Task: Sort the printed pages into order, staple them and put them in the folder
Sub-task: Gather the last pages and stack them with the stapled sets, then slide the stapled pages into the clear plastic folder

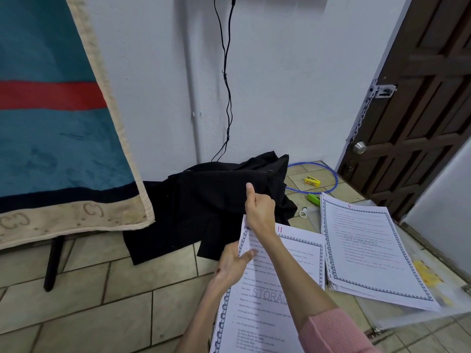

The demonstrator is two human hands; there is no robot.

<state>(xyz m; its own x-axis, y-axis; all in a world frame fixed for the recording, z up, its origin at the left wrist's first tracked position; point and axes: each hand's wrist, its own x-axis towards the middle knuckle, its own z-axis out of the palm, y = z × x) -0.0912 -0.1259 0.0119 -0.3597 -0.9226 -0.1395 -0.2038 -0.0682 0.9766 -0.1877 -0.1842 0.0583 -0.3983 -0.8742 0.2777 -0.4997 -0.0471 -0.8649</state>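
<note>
still sorting: both hands pinch the page marked 11 [267,289], left hand [233,266] at its edge, right hand [260,212] at its top corner. right of the fingers, a pile topped by page 6 [367,250] lies on the clear folder [407,312]; the green stapler [314,199] beyond looks unused.

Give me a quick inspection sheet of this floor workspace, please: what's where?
Surface: tiled floor, pages spread at right.
Job's things: page 11 held in both hands; stack topped by page 6 lies on a clear folder; green stapler beyond the stack.
Clutter: black cloth, yellow box, small white ring.
Grip: left hand pinches the page's left edge; right hand grips its top corner, thumb up.
Cables: black cord down the wall; blue hoop on the floor.
Surroundings: white wall, brown door, blanket at left.
</note>
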